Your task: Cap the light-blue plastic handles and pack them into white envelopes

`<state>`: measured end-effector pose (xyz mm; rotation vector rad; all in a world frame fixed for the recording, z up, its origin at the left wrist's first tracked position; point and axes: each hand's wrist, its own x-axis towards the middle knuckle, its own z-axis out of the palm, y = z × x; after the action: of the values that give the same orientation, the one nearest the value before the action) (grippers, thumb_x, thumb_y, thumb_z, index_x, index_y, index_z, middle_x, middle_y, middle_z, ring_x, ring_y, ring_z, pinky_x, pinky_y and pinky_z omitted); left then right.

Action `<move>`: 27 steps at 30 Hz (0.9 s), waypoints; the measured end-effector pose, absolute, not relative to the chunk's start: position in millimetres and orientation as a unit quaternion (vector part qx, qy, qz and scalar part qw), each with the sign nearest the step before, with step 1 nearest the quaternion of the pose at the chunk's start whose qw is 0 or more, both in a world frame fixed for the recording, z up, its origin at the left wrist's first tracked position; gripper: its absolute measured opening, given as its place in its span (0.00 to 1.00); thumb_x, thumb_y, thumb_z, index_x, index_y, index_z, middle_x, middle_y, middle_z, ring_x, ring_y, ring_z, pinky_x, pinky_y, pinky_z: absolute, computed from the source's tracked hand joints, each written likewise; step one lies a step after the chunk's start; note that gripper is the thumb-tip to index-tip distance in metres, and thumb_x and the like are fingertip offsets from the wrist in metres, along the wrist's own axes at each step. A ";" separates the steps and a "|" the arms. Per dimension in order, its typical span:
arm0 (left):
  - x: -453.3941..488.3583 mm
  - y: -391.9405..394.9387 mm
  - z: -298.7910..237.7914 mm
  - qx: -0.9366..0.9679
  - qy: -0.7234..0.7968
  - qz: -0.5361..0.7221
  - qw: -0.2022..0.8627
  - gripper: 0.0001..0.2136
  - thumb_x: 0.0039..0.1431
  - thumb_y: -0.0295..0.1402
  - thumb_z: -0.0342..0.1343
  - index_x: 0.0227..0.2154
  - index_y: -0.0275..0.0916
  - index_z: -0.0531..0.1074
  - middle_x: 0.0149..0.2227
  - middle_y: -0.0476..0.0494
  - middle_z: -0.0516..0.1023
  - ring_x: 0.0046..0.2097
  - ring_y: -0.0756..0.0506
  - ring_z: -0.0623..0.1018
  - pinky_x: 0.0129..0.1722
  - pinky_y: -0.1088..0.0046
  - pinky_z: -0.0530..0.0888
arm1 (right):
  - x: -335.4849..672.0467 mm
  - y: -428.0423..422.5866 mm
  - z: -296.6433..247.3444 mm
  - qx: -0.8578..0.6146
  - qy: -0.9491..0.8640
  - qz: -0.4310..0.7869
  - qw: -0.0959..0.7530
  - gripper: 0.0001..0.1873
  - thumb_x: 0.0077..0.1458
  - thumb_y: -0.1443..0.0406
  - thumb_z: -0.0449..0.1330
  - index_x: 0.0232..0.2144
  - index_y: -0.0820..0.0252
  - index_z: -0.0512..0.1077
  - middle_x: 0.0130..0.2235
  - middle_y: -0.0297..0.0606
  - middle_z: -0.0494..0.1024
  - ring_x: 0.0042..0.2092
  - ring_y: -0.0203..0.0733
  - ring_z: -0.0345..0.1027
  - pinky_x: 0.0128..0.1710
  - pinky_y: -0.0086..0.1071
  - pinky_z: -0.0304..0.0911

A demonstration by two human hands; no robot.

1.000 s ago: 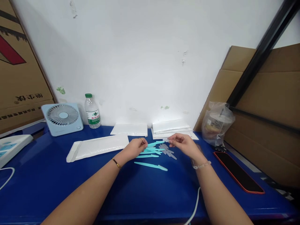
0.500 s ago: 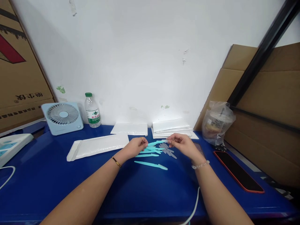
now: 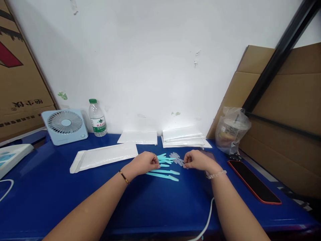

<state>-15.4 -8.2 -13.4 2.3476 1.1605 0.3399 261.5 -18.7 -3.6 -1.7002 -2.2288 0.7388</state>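
Observation:
Several slim teal plastic tools lie in a loose pile on the blue table, with a heap of clear caps just to their right. Two more teal tools lie side by side nearer to me. My left hand rests low on the table, its fingers curled with the tips at the end of a teal tool in the pile. My right hand is also down on the table, its fingers pinched at the near edge of the clear caps.
White padded envelopes lie at the left, behind the pile and stacked at the back right. A small fan, a water bottle, a bagged drink cup and a phone stand around. A white cable crosses the front edge.
Both hands, which held a teal tool and a clear cap up between them, have come down to the table. A second teal tool now lies beside the lone one in front.

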 end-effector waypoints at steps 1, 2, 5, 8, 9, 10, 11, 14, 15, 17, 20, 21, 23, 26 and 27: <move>-15.5 -7.7 -15.2 0.864 0.436 0.129 0.215 0.09 0.51 0.38 0.53 0.29 0.41 0.75 0.31 0.47 0.76 0.32 0.48 0.73 0.27 0.75 0.63 | 262.0 -17.7 -5.2 -0.599 -0.760 0.235 0.092 0.07 0.38 0.64 0.66 0.23 0.62 0.74 0.25 0.37 0.76 0.27 0.38 0.68 0.24 0.27 0.59; -15.5 -7.1 -17.0 0.866 0.446 0.133 0.181 0.08 0.50 0.37 0.54 0.29 0.41 0.75 0.33 0.47 0.76 0.34 0.47 0.73 0.28 0.75 0.63 | 261.8 -17.1 -6.3 -0.609 -0.757 0.226 0.071 0.07 0.37 0.65 0.66 0.23 0.61 0.74 0.25 0.37 0.77 0.27 0.38 0.68 0.24 0.27 0.58; -15.5 -5.3 -20.9 0.870 0.461 0.121 0.123 0.05 0.48 0.33 0.55 0.27 0.42 0.74 0.33 0.47 0.76 0.36 0.46 0.73 0.29 0.74 0.63 | 260.7 -17.6 -5.8 -0.620 -0.751 0.225 0.037 0.04 0.39 0.66 0.64 0.22 0.61 0.74 0.26 0.37 0.77 0.28 0.38 0.68 0.24 0.27 0.58; -15.1 -5.1 -21.1 0.869 0.466 0.112 0.125 0.04 0.48 0.32 0.54 0.25 0.41 0.73 0.31 0.48 0.76 0.33 0.47 0.73 0.28 0.75 0.62 | 260.2 -20.4 -2.3 -0.620 -0.750 0.228 0.045 0.04 0.40 0.66 0.63 0.23 0.62 0.74 0.26 0.37 0.77 0.27 0.38 0.68 0.24 0.27 0.58; -15.0 -5.2 -20.5 0.867 0.466 0.113 0.134 0.04 0.48 0.31 0.53 0.24 0.41 0.73 0.30 0.48 0.76 0.33 0.48 0.73 0.27 0.75 0.62 | 259.3 -21.6 -1.5 -0.607 -0.757 0.235 0.064 0.04 0.41 0.66 0.62 0.23 0.62 0.74 0.26 0.37 0.77 0.28 0.38 0.68 0.25 0.26 0.58; -14.9 -5.3 -19.5 0.864 0.467 0.114 0.150 0.04 0.49 0.31 0.53 0.25 0.40 0.73 0.30 0.48 0.76 0.32 0.48 0.73 0.26 0.75 0.62 | 257.5 -22.9 -1.2 -0.587 -0.767 0.243 0.088 0.04 0.41 0.66 0.61 0.24 0.62 0.73 0.26 0.36 0.77 0.28 0.38 0.68 0.25 0.26 0.59; -15.0 -5.3 -18.4 0.859 0.468 0.116 0.173 0.05 0.49 0.32 0.52 0.25 0.40 0.72 0.29 0.48 0.76 0.31 0.48 0.72 0.26 0.76 0.62 | 255.0 -24.1 -1.1 -0.563 -0.779 0.251 0.114 0.05 0.42 0.66 0.60 0.25 0.62 0.73 0.26 0.36 0.77 0.28 0.37 0.68 0.25 0.26 0.59; -16.8 -4.0 -15.0 0.837 0.458 0.135 0.266 0.07 0.50 0.35 0.51 0.28 0.39 0.72 0.28 0.47 0.75 0.29 0.49 0.72 0.25 0.76 0.64 | 244.6 -27.5 -2.1 -0.503 -0.811 0.243 0.173 0.04 0.44 0.66 0.59 0.26 0.61 0.72 0.25 0.34 0.75 0.26 0.36 0.66 0.25 0.26 0.59; -18.0 -3.0 -14.0 0.830 0.450 0.143 0.296 0.08 0.50 0.36 0.51 0.29 0.38 0.72 0.28 0.46 0.75 0.29 0.49 0.72 0.25 0.76 0.64 | 241.5 -28.3 -2.3 -0.493 -0.818 0.229 0.188 0.04 0.44 0.66 0.60 0.26 0.61 0.72 0.25 0.34 0.75 0.26 0.36 0.66 0.25 0.26 0.59; -21.0 -0.7 -12.6 0.818 0.434 0.151 0.345 0.10 0.49 0.37 0.51 0.30 0.38 0.72 0.28 0.46 0.75 0.29 0.48 0.71 0.26 0.76 0.65 | 237.7 -29.1 -2.2 -0.482 -0.825 0.197 0.221 0.04 0.45 0.66 0.60 0.27 0.60 0.73 0.25 0.35 0.75 0.26 0.36 0.66 0.25 0.27 0.59; -25.4 2.7 -11.2 0.802 0.425 0.151 0.392 0.10 0.47 0.37 0.52 0.30 0.37 0.72 0.29 0.46 0.75 0.29 0.49 0.71 0.26 0.76 0.65 | 237.5 -28.9 -0.9 -0.474 -0.826 0.167 0.255 0.03 0.45 0.66 0.61 0.27 0.60 0.73 0.26 0.36 0.76 0.27 0.37 0.66 0.26 0.27 0.60; -26.4 3.5 -10.7 0.797 0.425 0.150 0.401 0.11 0.46 0.37 0.52 0.30 0.37 0.73 0.29 0.46 0.75 0.29 0.48 0.71 0.27 0.76 0.65 | 238.0 -28.7 -0.4 -0.474 -0.827 0.161 0.257 0.03 0.45 0.67 0.61 0.27 0.60 0.73 0.26 0.36 0.76 0.27 0.37 0.66 0.26 0.28 0.60; -27.5 4.5 -9.9 0.791 0.427 0.151 0.412 0.11 0.45 0.37 0.53 0.29 0.36 0.73 0.29 0.46 0.76 0.29 0.48 0.71 0.28 0.75 0.66 | 238.2 -28.9 0.4 -0.474 -0.830 0.151 0.253 0.03 0.45 0.67 0.61 0.26 0.60 0.73 0.26 0.36 0.76 0.26 0.36 0.66 0.26 0.28 0.60; -27.2 4.8 -9.8 0.791 0.424 0.153 0.414 0.12 0.45 0.38 0.53 0.29 0.36 0.73 0.28 0.45 0.75 0.29 0.48 0.71 0.28 0.75 0.65 | 234.5 -30.1 0.2 -0.471 -0.834 0.142 0.251 0.02 0.45 0.68 0.61 0.26 0.60 0.72 0.26 0.36 0.75 0.26 0.36 0.66 0.26 0.28 0.60; -26.6 4.6 -10.3 0.791 0.422 0.155 0.415 0.12 0.45 0.38 0.53 0.29 0.36 0.73 0.28 0.45 0.75 0.29 0.48 0.71 0.28 0.75 0.65 | 232.3 -30.7 -0.3 -0.467 -0.835 0.143 0.253 0.02 0.45 0.68 0.61 0.26 0.60 0.72 0.26 0.36 0.75 0.27 0.36 0.66 0.26 0.28 0.60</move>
<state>-26.6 4.6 -10.3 1.9869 1.0611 0.3900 232.3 -30.7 -0.3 -1.2698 -2.2696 0.3875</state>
